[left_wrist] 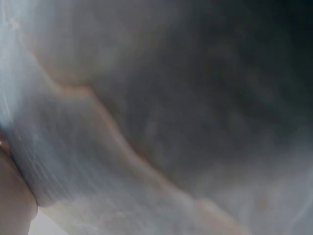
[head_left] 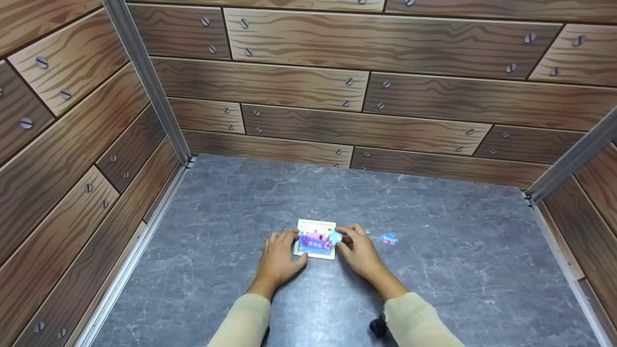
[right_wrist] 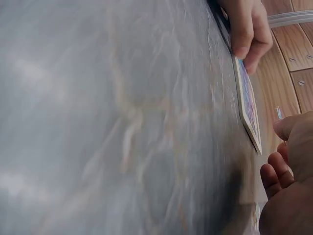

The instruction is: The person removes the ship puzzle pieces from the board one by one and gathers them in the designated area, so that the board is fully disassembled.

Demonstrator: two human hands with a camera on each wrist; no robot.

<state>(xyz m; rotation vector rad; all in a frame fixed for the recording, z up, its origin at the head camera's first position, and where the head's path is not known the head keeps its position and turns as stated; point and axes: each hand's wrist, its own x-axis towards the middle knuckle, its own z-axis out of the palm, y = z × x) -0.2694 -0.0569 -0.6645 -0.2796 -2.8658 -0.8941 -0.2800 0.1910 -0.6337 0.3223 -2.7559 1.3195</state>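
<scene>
A small jigsaw puzzle board (head_left: 315, 248) with a pale frame and a purple and pink picture lies flat on the grey surface. My left hand (head_left: 279, 258) holds its left side, fingers at the left edge and thumb at the bottom edge. At the board's right edge, my right hand (head_left: 359, 250) pinches a light blue puzzle piece (head_left: 335, 236) between thumb and fingers. The right wrist view shows this piece (right_wrist: 279, 113) tilted up, apart from the board (right_wrist: 248, 100). Only part of the left hand (left_wrist: 14, 196) shows in the blurred left wrist view.
A loose blue and pink puzzle piece (head_left: 389, 238) lies right of the right hand. Another small bit (head_left: 367, 232) peeks out behind that hand. Wood-patterned walls (head_left: 299, 86) enclose the marbled grey surface (head_left: 231, 217). A dark object (head_left: 378, 327) is beside the right sleeve.
</scene>
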